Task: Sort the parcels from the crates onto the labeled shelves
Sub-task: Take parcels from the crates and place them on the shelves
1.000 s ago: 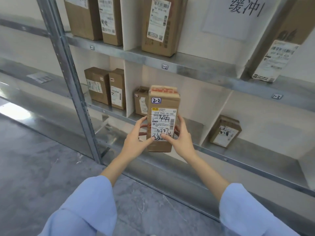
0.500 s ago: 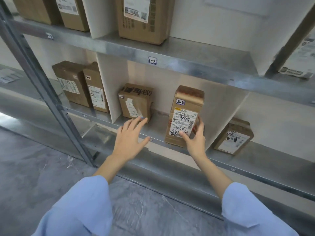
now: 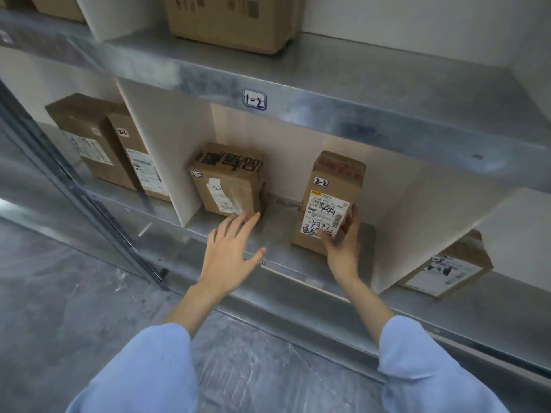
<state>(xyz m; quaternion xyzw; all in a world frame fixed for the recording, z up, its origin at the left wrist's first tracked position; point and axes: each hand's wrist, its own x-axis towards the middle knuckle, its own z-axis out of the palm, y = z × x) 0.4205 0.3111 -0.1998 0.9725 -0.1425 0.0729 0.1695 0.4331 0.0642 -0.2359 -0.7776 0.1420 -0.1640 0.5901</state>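
A tall brown parcel (image 3: 334, 186) tagged 2-2, with a white shipping label, stands upright on the metal shelf (image 3: 280, 234) in the middle compartment. My right hand (image 3: 343, 248) grips its lower right corner, thumb on the label. My left hand (image 3: 229, 248) hovers open with fingers spread, its fingertips just in front of a second 2-2 parcel (image 3: 226, 180) standing at the compartment's left. A gap of bare shelf separates the two parcels.
White dividers (image 3: 167, 150) wall the compartment on both sides. Two parcels (image 3: 104, 144) stand in the left compartment, one leans (image 3: 447, 266) in the right one. The upper shelf (image 3: 328, 93), tagged 1-2 (image 3: 254, 99), carries a box (image 3: 235, 19). A steel upright (image 3: 74, 192) stands left.
The parcel went from both hands in the air to standing on the shelf. My left hand let go and opened; my right hand stays on it. The view moved closer.
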